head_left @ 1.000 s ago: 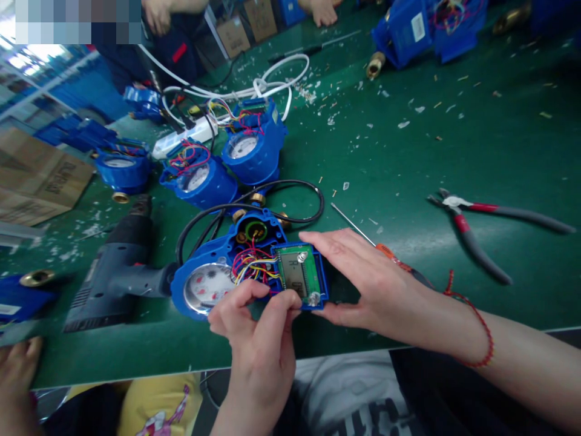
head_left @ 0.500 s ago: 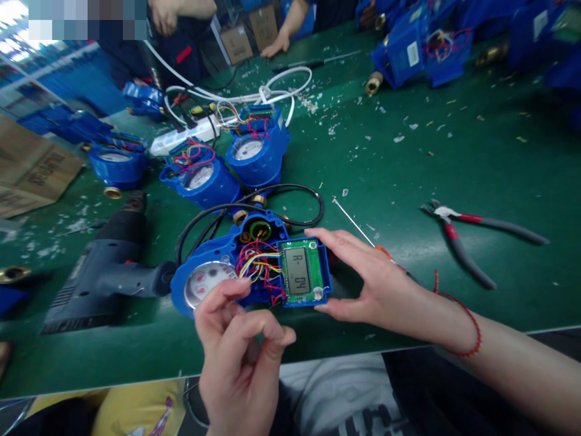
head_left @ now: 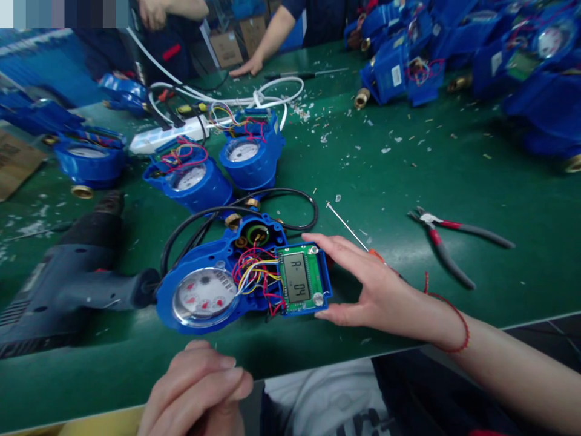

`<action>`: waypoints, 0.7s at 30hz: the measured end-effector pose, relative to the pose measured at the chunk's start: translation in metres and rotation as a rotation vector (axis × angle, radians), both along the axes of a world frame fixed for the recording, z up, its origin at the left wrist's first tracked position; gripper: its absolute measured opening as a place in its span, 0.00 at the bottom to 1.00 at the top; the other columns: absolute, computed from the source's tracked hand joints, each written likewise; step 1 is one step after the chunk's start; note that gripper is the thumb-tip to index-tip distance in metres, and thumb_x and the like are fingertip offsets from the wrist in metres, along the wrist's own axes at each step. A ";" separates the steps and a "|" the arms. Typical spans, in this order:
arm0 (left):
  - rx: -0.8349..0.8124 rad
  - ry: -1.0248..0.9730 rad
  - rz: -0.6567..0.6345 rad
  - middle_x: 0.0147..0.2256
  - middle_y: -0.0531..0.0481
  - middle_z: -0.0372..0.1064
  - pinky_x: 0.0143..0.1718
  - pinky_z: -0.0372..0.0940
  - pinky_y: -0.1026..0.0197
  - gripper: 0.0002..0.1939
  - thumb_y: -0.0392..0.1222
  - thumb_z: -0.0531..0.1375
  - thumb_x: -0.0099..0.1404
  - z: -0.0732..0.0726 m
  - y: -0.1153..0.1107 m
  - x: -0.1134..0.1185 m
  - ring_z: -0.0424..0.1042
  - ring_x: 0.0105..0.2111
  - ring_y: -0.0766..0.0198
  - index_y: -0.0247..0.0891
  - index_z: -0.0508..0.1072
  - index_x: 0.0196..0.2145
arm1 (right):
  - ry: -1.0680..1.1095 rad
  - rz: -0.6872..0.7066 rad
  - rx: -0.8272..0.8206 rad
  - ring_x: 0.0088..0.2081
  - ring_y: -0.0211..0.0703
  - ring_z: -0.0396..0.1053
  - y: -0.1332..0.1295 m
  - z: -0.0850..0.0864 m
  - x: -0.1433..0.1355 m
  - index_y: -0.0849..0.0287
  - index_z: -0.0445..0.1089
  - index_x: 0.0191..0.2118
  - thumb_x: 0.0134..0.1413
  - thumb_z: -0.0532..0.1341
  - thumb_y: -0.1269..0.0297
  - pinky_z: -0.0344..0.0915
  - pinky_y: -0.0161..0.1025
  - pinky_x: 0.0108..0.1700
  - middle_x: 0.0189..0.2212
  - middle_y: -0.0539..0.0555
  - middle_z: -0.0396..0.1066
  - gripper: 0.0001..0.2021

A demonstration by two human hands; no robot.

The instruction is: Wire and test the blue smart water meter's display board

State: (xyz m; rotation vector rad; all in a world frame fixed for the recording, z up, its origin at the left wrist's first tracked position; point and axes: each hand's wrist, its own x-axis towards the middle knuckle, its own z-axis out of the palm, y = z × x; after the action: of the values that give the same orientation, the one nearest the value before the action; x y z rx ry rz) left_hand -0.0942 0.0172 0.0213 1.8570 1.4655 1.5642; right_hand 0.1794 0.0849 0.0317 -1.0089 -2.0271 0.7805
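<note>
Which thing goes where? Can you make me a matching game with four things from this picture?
Things:
1. right hand
2. pliers
3. small screen
4. left hand

Places and states:
A. on the green board, beside the coloured wires
B. fingers curled, apart from the blue case
C. thumb and finger at opposite sides of the blue case
D. lying with handles spread on the green table

Right pairs: 1-C, 2-D, 3-A, 4-B
</note>
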 end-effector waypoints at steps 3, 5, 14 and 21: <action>0.187 0.220 -0.045 0.29 0.52 0.74 0.38 0.71 0.56 0.01 0.38 0.66 0.61 0.005 0.006 0.012 0.72 0.29 0.62 0.42 0.79 0.33 | -0.004 -0.001 0.035 0.63 0.38 0.57 0.000 -0.001 0.000 0.70 0.51 0.65 0.53 0.68 0.62 0.54 0.32 0.65 0.62 0.63 0.58 0.39; 0.239 0.304 -0.076 0.30 0.52 0.73 0.36 0.70 0.59 0.03 0.35 0.65 0.62 0.010 0.011 0.020 0.71 0.29 0.64 0.41 0.78 0.34 | -0.014 -0.006 0.045 0.64 0.37 0.56 0.000 -0.001 0.000 0.71 0.52 0.65 0.52 0.68 0.62 0.53 0.29 0.65 0.63 0.62 0.58 0.40; 0.294 0.564 0.030 0.31 0.54 0.58 0.30 0.58 0.63 0.10 0.27 0.67 0.57 0.015 0.023 0.053 0.61 0.28 0.69 0.37 0.76 0.35 | -0.039 -0.024 0.108 0.63 0.34 0.54 -0.002 0.000 0.000 0.71 0.51 0.65 0.54 0.67 0.63 0.48 0.25 0.65 0.61 0.60 0.59 0.38; 0.239 0.624 0.048 0.37 0.49 0.58 0.34 0.57 0.58 0.11 0.29 0.66 0.60 0.005 0.029 0.068 0.62 0.37 0.60 0.41 0.75 0.39 | -0.042 -0.016 0.146 0.63 0.35 0.54 -0.004 -0.001 -0.002 0.71 0.52 0.65 0.56 0.65 0.66 0.49 0.27 0.65 0.60 0.60 0.59 0.35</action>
State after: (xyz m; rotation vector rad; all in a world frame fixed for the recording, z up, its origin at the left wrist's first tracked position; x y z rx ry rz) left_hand -0.0266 0.0464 0.0268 2.6358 1.6148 1.2772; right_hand 0.1774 0.0811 0.0309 -0.9645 -2.0760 0.5983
